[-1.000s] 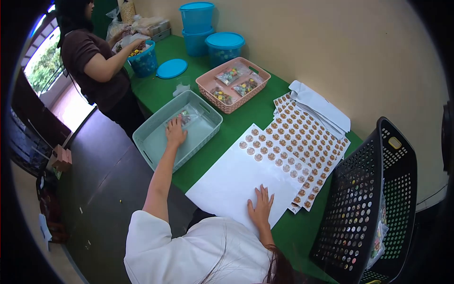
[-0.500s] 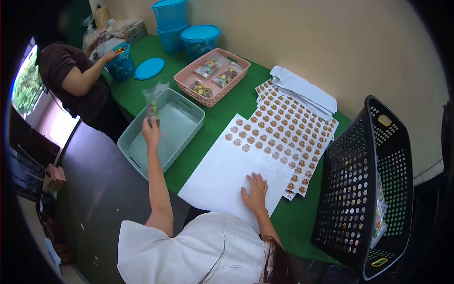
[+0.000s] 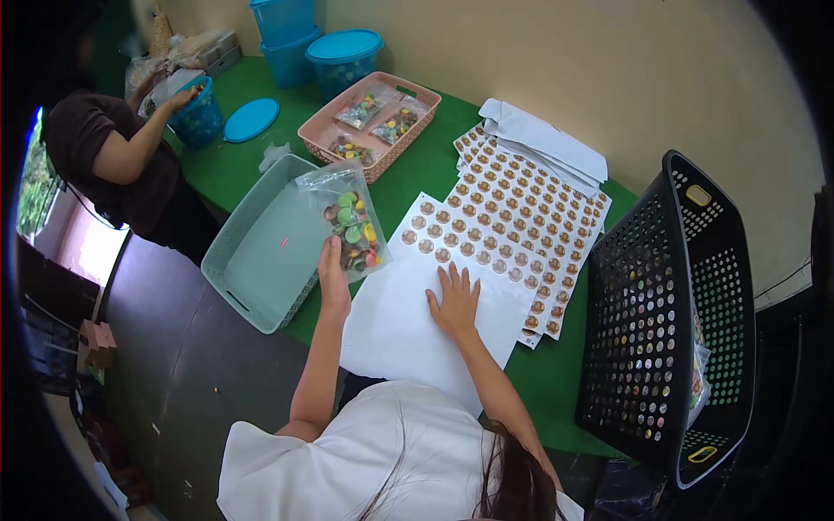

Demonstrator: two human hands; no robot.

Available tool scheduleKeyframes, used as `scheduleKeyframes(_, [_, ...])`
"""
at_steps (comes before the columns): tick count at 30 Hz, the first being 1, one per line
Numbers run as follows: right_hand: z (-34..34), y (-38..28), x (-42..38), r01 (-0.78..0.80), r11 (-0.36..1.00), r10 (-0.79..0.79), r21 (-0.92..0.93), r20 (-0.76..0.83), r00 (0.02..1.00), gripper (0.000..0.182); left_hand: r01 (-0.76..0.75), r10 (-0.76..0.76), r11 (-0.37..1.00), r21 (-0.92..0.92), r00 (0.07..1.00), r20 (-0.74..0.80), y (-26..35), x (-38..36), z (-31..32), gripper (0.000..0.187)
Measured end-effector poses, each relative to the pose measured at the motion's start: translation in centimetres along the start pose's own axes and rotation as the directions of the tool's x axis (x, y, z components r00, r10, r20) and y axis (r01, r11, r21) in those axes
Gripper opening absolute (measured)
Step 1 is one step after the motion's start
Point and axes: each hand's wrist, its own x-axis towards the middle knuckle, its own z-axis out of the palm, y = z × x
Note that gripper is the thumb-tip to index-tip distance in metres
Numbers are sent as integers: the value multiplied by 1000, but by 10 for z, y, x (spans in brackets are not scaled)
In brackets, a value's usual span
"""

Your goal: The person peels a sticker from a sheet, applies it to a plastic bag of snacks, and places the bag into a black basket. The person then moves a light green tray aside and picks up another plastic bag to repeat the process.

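In my left hand (image 3: 334, 282) is a clear plastic bag of colourful round candies (image 3: 353, 227), gripped by its near lower side. It hangs over the right edge of the pale green basket (image 3: 228, 291), which has a small pink strip (image 3: 285, 243) on its bottom. My right hand (image 3: 455, 304) lies flat with fingers spread on the white, bare part of a sticker sheet (image 3: 400, 326). Rows of round brown stickers remain on that sheet's far part. More sticker sheets (image 3: 530, 187) lie partly under it.
A pink basket (image 3: 395, 154) holds several filled bags. Blue tubs (image 3: 343, 65) and a blue lid (image 3: 252, 120) stand behind. To the right is a tall black perforated basket (image 3: 630, 347) with bags inside. Another person (image 3: 122, 156) reaches into a blue tub (image 3: 198, 117) at the left.
My left hand has brought the candy bag from over the green basket right and closer to the sticker sheet. My right hand has slid slightly forward on the sheet. The view has shifted a little.
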Motion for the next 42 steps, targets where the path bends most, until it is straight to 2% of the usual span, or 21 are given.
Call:
scheduleKeyframes(5, [7, 2, 1, 4, 1000, -1, 28, -88, 996, 53, 82, -78, 995, -53, 994, 76, -12, 1, -4, 35])
scheduleKeyframes(11, [-4, 0, 7, -19, 1000, 19, 2, 4, 1000, 57, 194, -180, 977, -87, 973, 145, -14, -6, -4, 36])
scheduleKeyframes(14, [-1, 2, 8, -23, 1000, 24, -8, 18, 1000, 58, 159, -136, 978, -132, 976, 170, -7, -4, 2, 35])
scheduleKeyframes(16, [1, 2, 7, -21, 999, 21, -27, 2, 1000, 59, 110, -100, 989, -98, 989, 107, 0, 0, 7, 34])
scheduleKeyframes(21, [1, 0, 12, -16, 999, 14, -39, -41, 999, 63, 87, -76, 995, -57, 982, 174, 5, 0, 12, 33])
scheduleKeyframes(24, [-7, -5, 25, -48, 997, 47, -63, -10, 999, 66, 129, -116, 988, -84, 983, 139, -3, -2, 9, 32])
scheduleKeyframes(26, [-15, -8, 31, -104, 995, 104, -6, 84, 991, 71, 168, -153, 983, -71, 971, 182, -7, -5, 5, 33])
scheduleKeyframes(27, [-14, -7, 32, -103, 995, 103, -5, 80, 991, 71, 174, -155, 981, -82, 967, 201, -7, -6, 5, 33])
scheduleKeyframes(29, [-11, 0, 33, -133, 987, 145, 86, -146, 979, 64, 187, -165, 979, -78, 960, 227, -2, -13, 7, 33])
scheduleKeyframes(30, [-8, 6, 33, -126, 988, 138, 84, -151, 979, 64, 203, -179, 976, -74, 952, 249, 3, -16, 11, 34])
scheduleKeyframes(31, [-6, 13, 32, -109, 928, 200, 357, -228, 953, 54, 180, -156, 980, -79, 956, 249, 7, -19, 15, 34])
scheduleKeyframes(32, [-4, 22, 29, -60, 798, 279, 600, -280, 919, 46, 176, -151, 981, -83, 957, 247, 12, -21, 18, 34])
scheduleKeyframes(33, [-6, 30, 24, 11, 769, 267, 639, -336, 903, 27, 196, -168, 977, -83, 949, 267, 16, -23, 20, 34])
scheduleKeyframes(35, [-38, 34, 10, 14, 733, 253, 680, -292, 922, 22, 221, -188, 972, -84, 938, 290, 17, -25, 23, 35])
scheduleKeyframes(36, [-58, 30, 4, 13, 690, 242, 723, -248, 938, 18, 237, -193, 968, -81, 912, 362, 16, -24, 24, 35])
scheduleKeyframes(37, [-74, 25, 0, 43, 652, 289, 757, -300, 909, 10, 252, -197, 965, -73, 879, 434, 15, -23, 25, 36])
scheduleKeyframes(38, [-87, 26, -6, 44, 652, 293, 757, -304, 906, 10, 252, -196, 965, -71, 877, 439, 19, -26, 31, 36])
scheduleKeyframes(40, [-111, 28, -18, 59, 565, 276, 823, -256, 926, 15, 316, -201, 943, -102, 787, 583, 30, -35, 44, 38])
scheduleKeyframes(41, [-124, 23, -22, 59, 563, 283, 825, -260, 923, 15, 339, -212, 936, -92, 755, 620, 27, -36, 45, 40])
scheduleKeyframes(42, [-139, 17, -27, 92, 464, 343, 881, -274, 898, 20, 340, -216, 937, -84, 749, 626, 27, -42, 50, 40])
